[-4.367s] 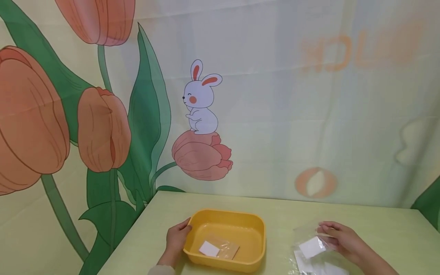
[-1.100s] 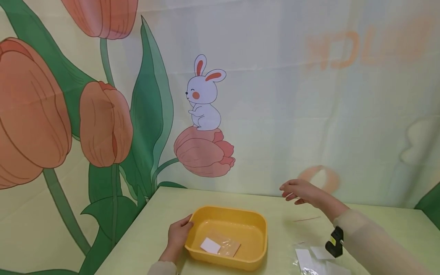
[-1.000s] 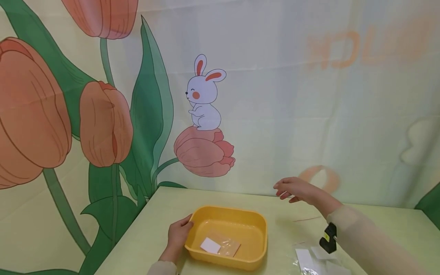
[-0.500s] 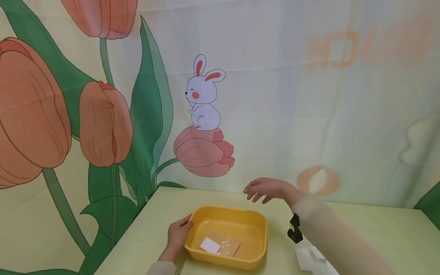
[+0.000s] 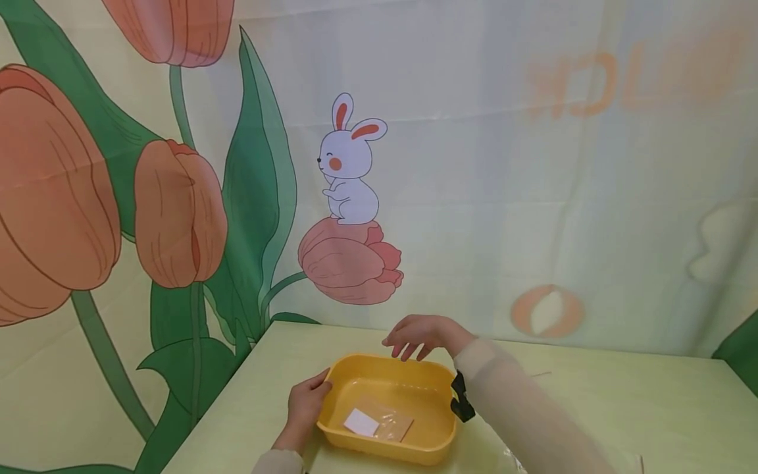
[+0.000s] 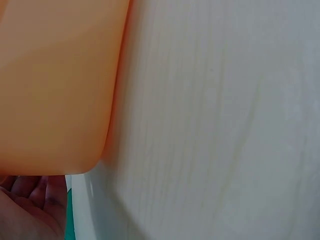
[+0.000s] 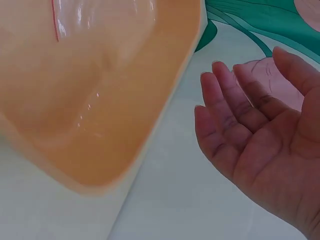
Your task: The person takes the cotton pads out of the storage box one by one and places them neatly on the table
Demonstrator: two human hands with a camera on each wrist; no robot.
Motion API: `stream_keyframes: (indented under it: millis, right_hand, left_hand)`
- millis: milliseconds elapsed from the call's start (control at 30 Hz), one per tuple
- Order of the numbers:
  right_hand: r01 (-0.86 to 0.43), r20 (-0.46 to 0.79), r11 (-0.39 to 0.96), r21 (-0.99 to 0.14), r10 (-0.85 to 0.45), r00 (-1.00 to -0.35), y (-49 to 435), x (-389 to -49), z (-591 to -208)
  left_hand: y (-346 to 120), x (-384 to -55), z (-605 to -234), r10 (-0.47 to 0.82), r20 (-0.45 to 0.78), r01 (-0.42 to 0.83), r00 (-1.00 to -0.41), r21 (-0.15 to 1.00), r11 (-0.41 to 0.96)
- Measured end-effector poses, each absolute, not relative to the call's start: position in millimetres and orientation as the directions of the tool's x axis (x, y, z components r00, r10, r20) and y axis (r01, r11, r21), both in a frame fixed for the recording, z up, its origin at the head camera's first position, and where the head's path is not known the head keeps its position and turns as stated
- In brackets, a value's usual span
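A yellow rectangular plastic tray with rounded corners sits at the table's front. My left hand grips its left wall, thumb at the rim; in the left wrist view the fingers are partly hidden beneath the tray. Inside lies a clear plastic bag with a white card and a flat brown piece. My right hand hovers near the tray's far rim, fingers loosely bent and holding nothing. The right wrist view shows that bare palm beside the tray.
My right sleeve, with a black wrist mount, crosses over the table and hides most of the clear bags at the right. A thin reddish strip lies behind the sleeve. A curtain printed with tulips and a rabbit hangs behind.
My right hand held a clear bag with a white card at the right, let it go, then moved left to the tray's far rim. The left hand has kept its grip.
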State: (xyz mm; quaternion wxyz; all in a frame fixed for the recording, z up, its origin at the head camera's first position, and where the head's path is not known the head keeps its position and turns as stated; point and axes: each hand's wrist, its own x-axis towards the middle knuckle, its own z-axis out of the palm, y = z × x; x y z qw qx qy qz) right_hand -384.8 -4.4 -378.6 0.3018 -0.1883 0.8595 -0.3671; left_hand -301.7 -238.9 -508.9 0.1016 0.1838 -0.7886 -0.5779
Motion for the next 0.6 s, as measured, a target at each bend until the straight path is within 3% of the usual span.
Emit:
stream_keyframes:
  millis: [300, 600]
  right_hand:
    - [-0.02, -0.484, 0.655, -0.755, -0.578, -0.656, -19, -380, -401]
    - [0.007, -0.524, 0.668, -0.744, -0.576, -0.627, -23, -374, -414]
  left_hand:
    - [-239, -299, -511, -0.407, -0.038, -0.161, -0.913, 0.949, 0.272]
    - [-238, -301, -508, -0.409, -0.05, -0.169, -0.911, 0.95, 0.262]
